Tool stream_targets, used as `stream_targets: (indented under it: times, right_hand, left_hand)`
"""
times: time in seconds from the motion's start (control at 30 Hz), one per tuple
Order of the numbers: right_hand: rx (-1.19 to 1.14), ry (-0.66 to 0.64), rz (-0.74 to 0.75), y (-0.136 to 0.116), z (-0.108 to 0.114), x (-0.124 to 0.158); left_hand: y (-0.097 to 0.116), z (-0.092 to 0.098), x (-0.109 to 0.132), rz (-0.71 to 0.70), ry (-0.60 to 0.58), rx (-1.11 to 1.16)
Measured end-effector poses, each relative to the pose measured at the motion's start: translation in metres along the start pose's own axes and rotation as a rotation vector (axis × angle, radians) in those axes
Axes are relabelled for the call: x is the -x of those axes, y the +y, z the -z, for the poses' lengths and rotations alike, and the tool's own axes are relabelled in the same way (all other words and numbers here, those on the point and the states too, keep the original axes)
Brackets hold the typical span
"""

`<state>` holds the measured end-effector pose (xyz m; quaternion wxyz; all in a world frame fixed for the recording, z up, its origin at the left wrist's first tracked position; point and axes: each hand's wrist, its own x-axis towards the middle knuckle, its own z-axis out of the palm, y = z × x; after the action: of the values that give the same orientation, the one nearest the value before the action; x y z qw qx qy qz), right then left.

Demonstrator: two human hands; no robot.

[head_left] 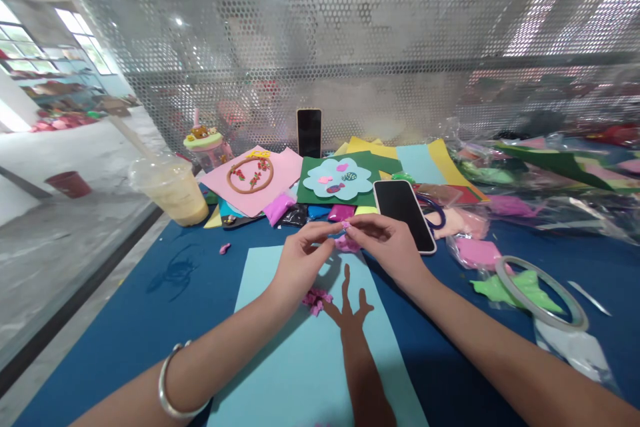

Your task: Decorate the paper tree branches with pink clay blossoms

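Observation:
A light blue sheet of paper [280,360] lies before me with a brown tree trunk shape [364,360] on it. Pink clay bits [318,300] cluster by the trunk's left branch. Above the sheet's far edge, my right hand [387,243] pinches a small piece of pink clay [346,225] between thumb and fingers. My left hand [305,255] is closed beside it, its fingertips meeting the right hand's at the clay. A larger pink clay lump [347,243] shows just below the fingertips. One more pink clay scrap [225,249] rests on the blue table to the left.
A drink cup [173,190] stands at the left. Behind my hands are a phone [406,213], an upright phone [309,133], a hoop [250,175] on pink paper and a cloud-shaped card [320,177]. Tape [543,293] and green clay [515,288] lie right.

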<state>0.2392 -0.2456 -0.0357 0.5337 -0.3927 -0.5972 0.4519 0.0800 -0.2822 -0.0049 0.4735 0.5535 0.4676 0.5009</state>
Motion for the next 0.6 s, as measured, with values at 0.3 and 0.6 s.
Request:
stream_targets:
  times: [0.3,0.6]
  right_hand:
    - [-0.014,-0.060,0.004,-0.0002,-0.0011,0.0020]
    - [0.002,-0.074,0.000,-0.0005,-0.0018,0.0029]
  left_hand:
    - [-0.0053,0.0010,-0.0043,-0.045,0.076,-0.055]
    - [-0.0048,0.0004,-0.0032,-0.004,0.117,-0.069]
